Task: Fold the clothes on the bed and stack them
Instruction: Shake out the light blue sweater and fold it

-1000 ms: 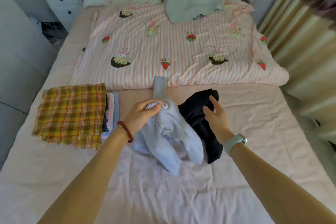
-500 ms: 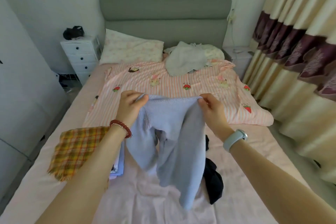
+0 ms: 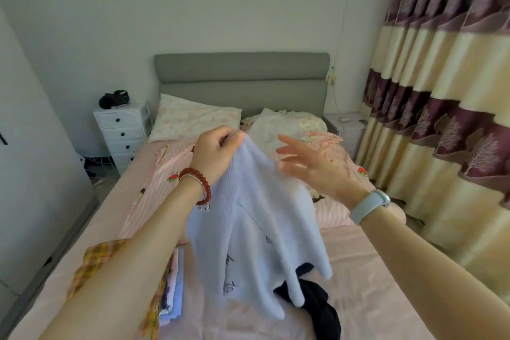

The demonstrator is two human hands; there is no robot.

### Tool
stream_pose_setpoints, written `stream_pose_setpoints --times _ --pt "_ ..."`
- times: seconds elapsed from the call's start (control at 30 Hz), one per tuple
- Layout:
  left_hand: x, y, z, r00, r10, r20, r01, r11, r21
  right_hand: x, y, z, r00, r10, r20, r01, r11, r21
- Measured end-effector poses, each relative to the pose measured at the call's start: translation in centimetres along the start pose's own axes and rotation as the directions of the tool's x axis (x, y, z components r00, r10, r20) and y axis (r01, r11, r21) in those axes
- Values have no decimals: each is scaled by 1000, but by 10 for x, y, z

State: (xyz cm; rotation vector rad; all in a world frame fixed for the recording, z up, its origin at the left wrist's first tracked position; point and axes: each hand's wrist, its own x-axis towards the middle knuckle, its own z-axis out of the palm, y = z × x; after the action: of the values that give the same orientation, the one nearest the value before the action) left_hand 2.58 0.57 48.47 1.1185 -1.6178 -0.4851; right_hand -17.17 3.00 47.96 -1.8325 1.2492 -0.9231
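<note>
Sweater [image 3: 256, 232] hangs from left hand [image 3: 214, 150] fingers pinching its top edge; right hand [image 3: 311, 165] spread, free.

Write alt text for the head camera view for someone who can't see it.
The left hand holds up a pale blue sweater over a pink bed; the right hand is open beside it. A folded stack lies left, a dark garment below.

The folded stack [image 3: 172, 295] at eight o'clock is lying mostly hidden under the left forearm; the dark garment [image 3: 317, 309] at five o'clock is disappearing partly behind the hanging pale-blue sweater [image 3: 256, 234].
</note>
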Motion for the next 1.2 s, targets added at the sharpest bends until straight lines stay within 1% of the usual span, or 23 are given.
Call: stream_pose_setpoints --times 0.03,0.07,0.1,0.2,0.3,0.33,0.4,0.43,0.47,0.53,0.57,0.63,0.67,0.7,0.73,0.8,0.83,0.9,0.93,0.97,1.07,1.13,1.2 --pt "3 6 5 1000 -1 13 1 1000 -21 0 -2 6 999 -1 38 -1 999 53" --pt "6 12 11 1000 -10 18 10 999 -37 0 -4 13 999 -8 37 4 995 97" --pt "9 17 15 999 -31 15 31 998 -47 2 -4 18 1000 -15 0 15 995 103" --pt "11 16 19 993 -112 27 114 983 -143 8 -6 20 980 -54 -191 60 998 26" --pt "4 -1 10 959 -204 195 259 911 -322 12 -11 9 970 -95 -224 108 993 46" --pt "-1 -10 6 937 -229 266 317 876 -364 13 -12 6 970 -110 -217 121 992 41" --pt "-12 -29 -3 883 -230 408 377 867 -327 17 -14 2 969 -120 -216 134 990 49" --pt "-18 -37 -5 835 -234 497 421 854 -306 19 -14 0 967 -121 -224 136 989 53" --pt "-25 -45 -6 762 -257 594 497 820 -283 22 -13 -2 963 -121 -241 137 989 54" --pt "-37 -55 -2 628 -301 717 596 779 -195 31 -10 -7 946 -117 -302 137 989 47" --pt "-39 -57 1 615 -322 720 582 801 -139 36 -8 -11 931 -117 -347 136 990 31" --pt "-31 -55 3 702 -386 599 565 813 -139 41 -1 -21 898 -110 -427 103 994 -40" --pt "-22 -49 3 746 -394 536 563 804 -192 43 4 -25 891 -99 -443 75 995 -72" --pt "-12 -42 3 793 -371 484 529 813 -243 42 7 -29 896 -84 -435 51 995 -88" --pt "-2 -32 2 834 -338 435 468 852 -236 40 9 -31 913 -67 -402 36 996 -86" --pt "17 -7 8 893 -257 370 325 937 -132 33 7 -28 963 -73 -258 66 997 -35" --pt "25 3 14 910 -232 343 286 952 -113 29 3 -24 983 -101 -152 102 995 -2" --pt "37 20 24 930 -234 283 282 949 -143 22 0 -12 984 -176 17 176 984 28" --pt "42 27 27 931 -248 267 299 939 -171 22 1 -7 981 -193 29 192 981 33" --pt "46 34 29 927 -247 282 309 928 -206 23 1 -3 982 -191 -7 191 981 35" --pt "54 52 25 891 -181 416 319 901 -292 29 -5 -6 955 -187 -230 191 982 -4" --pt "56 53 18 891 -133 434 302 887 -349 33 -8 -11 930 -214 -301 217 976 -22" --pt "50 43 11 910 -64 411 229 901 -368 36 -15 -18 912 -245 -330 245 969 -42"
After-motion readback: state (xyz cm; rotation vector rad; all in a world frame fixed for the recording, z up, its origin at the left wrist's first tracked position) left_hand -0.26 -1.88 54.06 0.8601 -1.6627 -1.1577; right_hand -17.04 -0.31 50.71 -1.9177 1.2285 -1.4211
